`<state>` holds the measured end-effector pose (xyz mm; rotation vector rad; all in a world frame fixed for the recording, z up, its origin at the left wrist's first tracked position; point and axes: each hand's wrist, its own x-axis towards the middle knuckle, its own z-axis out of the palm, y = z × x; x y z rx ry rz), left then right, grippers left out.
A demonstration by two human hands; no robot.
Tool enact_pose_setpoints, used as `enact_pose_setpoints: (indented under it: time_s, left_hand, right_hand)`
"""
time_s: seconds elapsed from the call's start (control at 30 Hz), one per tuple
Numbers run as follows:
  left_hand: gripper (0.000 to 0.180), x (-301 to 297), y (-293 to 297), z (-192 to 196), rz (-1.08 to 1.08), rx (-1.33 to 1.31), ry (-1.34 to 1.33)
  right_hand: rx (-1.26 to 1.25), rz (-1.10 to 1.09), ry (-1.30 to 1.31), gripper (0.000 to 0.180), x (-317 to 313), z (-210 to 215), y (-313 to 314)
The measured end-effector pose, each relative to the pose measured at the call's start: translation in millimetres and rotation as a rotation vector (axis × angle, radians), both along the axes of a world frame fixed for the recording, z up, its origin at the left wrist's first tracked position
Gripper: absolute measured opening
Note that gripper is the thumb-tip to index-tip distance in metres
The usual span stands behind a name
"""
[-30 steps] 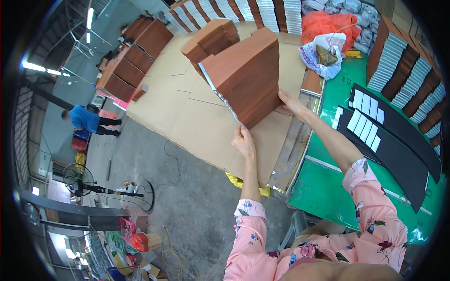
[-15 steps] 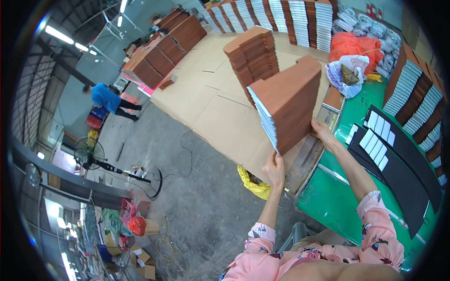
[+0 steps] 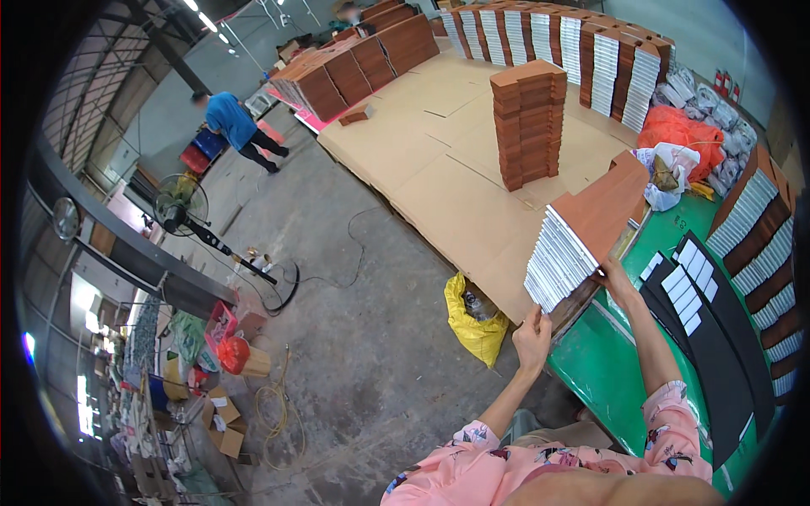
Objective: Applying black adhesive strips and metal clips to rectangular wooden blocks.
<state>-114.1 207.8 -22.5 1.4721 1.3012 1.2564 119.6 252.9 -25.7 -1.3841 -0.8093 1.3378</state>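
Observation:
A stack of brown, wood-look flat pieces with white layered edges (image 3: 582, 223) tilts over the near right corner of the cardboard-covered table (image 3: 405, 160). My left hand (image 3: 533, 337) has its fingers closed on the stack's lower near corner. Farther right, my right hand (image 3: 618, 281) grips its lower right side, some fingers hidden beneath or behind it. Another stack of brown pieces (image 3: 529, 126) stands upright just beyond. On the green table (image 3: 603, 363) beside my right forearm lie black curved sheets (image 3: 704, 337) bearing white strips.
Rows of brown and white stacks (image 3: 553, 42) line the far edge, with more stacks (image 3: 764, 244) at right. Plastic bags (image 3: 675, 139) sit on the green table. A yellow sack (image 3: 474, 325) rests below the table edge. A fan (image 3: 181, 207) and a person in blue (image 3: 232, 122) stand left.
The held stack has turned and tipped, so its white layered edges now face me more broadly, and it sits lower over the table corner. Both hands moved with it. My view has shifted left.

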Motion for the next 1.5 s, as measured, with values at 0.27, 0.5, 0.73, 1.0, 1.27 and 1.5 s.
enact_pose_setpoints:
  time_s: [0.27,0.5,0.73,1.0,1.27,1.5]
  left_hand:
    - [0.038,-2.6,-16.3,-12.2,-0.036,-0.081,-0.055]
    - [0.041,-4.0,-7.8,-18.8,-0.125,-0.099,-0.199]
    - [0.04,15.9,-45.0,162.9,-0.13,1.042,0.136]
    - [0.044,72.6,-40.5,117.9,-0.973,0.979,0.482]
    - [0.039,64.8,-46.8,80.8,-0.924,0.753,0.254]
    - [0.039,51.1,-62.7,64.7,-0.765,0.367,0.068]
  right_hand:
    - [0.026,-0.128,0.103,0.048,-22.1,15.0,-21.1]
    - [0.067,-0.352,0.213,0.043,-32.5,3.4,-39.4]
    - [0.105,-0.523,0.201,0.045,11.0,-34.2,-86.0]
    - [0.127,-0.525,0.218,0.047,9.8,-82.0,-184.6]
    - [0.202,-0.377,0.243,0.05,27.2,-48.5,-45.9]
    - [0.248,-0.284,0.212,0.052,43.0,-65.3,-14.4]
